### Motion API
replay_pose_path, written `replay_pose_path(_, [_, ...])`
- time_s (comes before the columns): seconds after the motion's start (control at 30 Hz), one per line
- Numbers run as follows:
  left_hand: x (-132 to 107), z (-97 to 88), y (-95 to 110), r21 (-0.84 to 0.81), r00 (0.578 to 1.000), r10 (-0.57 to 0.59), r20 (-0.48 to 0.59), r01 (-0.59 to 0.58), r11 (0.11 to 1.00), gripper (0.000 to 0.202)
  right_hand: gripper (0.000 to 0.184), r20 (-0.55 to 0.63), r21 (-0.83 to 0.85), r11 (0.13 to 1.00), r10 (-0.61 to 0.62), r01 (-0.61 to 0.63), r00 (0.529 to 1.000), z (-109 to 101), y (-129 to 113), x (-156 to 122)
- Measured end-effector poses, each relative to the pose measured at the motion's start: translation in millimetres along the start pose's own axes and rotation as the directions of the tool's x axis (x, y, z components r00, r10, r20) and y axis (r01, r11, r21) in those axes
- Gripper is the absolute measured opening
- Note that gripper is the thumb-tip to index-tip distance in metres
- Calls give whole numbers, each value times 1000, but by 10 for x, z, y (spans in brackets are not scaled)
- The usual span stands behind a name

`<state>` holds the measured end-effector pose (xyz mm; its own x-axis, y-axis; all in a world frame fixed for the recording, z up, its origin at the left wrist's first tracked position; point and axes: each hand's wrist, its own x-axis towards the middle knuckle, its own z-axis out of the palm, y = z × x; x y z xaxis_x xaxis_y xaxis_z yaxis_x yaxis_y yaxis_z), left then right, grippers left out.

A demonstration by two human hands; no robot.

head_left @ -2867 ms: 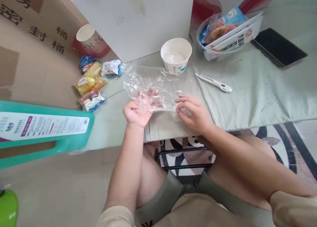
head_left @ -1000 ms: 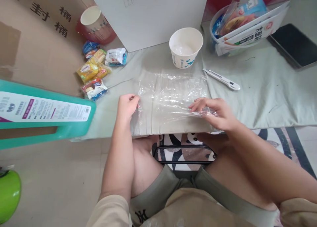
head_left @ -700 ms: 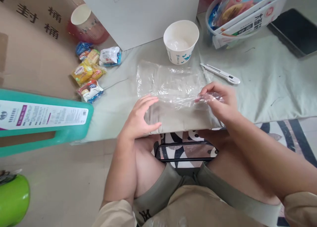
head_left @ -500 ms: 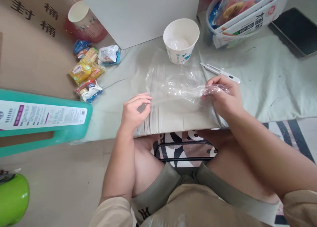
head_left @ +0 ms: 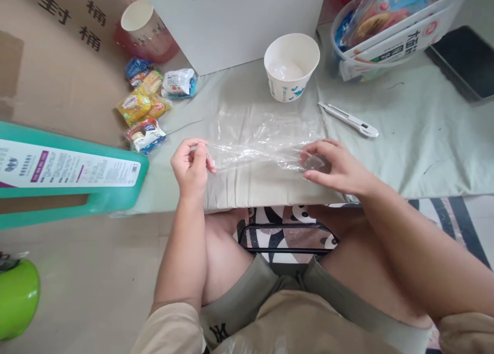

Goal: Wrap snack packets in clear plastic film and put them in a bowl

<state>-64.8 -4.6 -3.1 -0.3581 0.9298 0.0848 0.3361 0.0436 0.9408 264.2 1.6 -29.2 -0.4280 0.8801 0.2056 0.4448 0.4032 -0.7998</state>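
A clear plastic bag [head_left: 266,138] lies crinkled on the pale green cloth [head_left: 405,138] in front of me. My left hand [head_left: 191,166] pinches the bag's left edge between thumb and fingers. At the bag's right end, my right hand [head_left: 334,166] is closed on the plastic, its fingers pressing the plastic down. A white paper bowl [head_left: 291,66] stands just beyond the bag, upright and open.
A white utility knife [head_left: 349,120] lies right of the bag. Snack packets [head_left: 148,107] sit at the left by a paper cup [head_left: 139,22]. A tub of packets [head_left: 382,30] and a dark tablet [head_left: 465,60] are far right. A teal jug [head_left: 65,174] lies near left.
The bag went from lifted and bunched in my right hand to stretched low between both hands. My left hand moved left and took hold of the bag's left edge.
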Motion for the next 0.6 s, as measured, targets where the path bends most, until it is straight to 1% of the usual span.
replay_pose_path(0.07, [18,-1,-23,-13,1000,-15,21,16,1000,22,27,-75,-48,998,-53,49,996,30,14,-5])
replay_pose_path(0.1, [31,6,-33,-29,999,-11,40,12,1000,31,26,-128,-30,999,-43,40,991,42,17,-6])
replay_pose_path(0.13, [48,17,-42,-57,997,12,77,-7,998,43,26,-178,17,1000,-10,14,984,51,17,-7])
replay_pose_path(0.2, [82,49,-55,-120,974,89,208,-65,991,75,26,-268,161,986,89,-47,959,55,16,-2])
replay_pose_path(0.23, [96,69,-59,-124,950,117,288,-84,989,85,26,-303,233,970,139,-68,943,53,17,3])
replay_pose_path(0.27, [106,91,-61,-104,925,129,358,-98,990,86,26,-333,294,952,180,-80,926,51,20,10])
replay_pose_path(0.3, [110,115,-62,-74,904,128,407,-107,992,78,28,-358,341,937,210,-83,910,49,24,19])
replay_pose_path(0.33, [108,140,-62,-49,896,126,427,-115,992,63,30,-381,373,924,235,-84,894,48,28,29])
replay_pose_path(0.37, [100,167,-63,-44,897,131,422,-124,991,49,31,-402,391,916,261,-93,877,49,31,39])
replay_pose_path(0.4, [88,194,-63,-63,903,146,405,-131,989,40,32,-417,398,910,289,-113,862,52,30,50])
replay_pose_path(0.47, [56,246,-59,-143,921,176,348,-134,981,36,33,-434,397,903,344,-166,833,64,21,68])
replay_pose_path(0.5, [41,271,-52,-177,930,171,326,-118,977,36,33,-435,394,899,366,-191,823,72,15,76])
replay_pose_path(0.53, [28,294,-40,-206,940,149,307,-87,975,37,33,-434,392,895,383,-212,816,81,10,82])
replay_pose_path(0.6, [14,333,-2,-251,956,55,287,20,968,32,33,-441,379,897,393,-229,807,100,10,90])
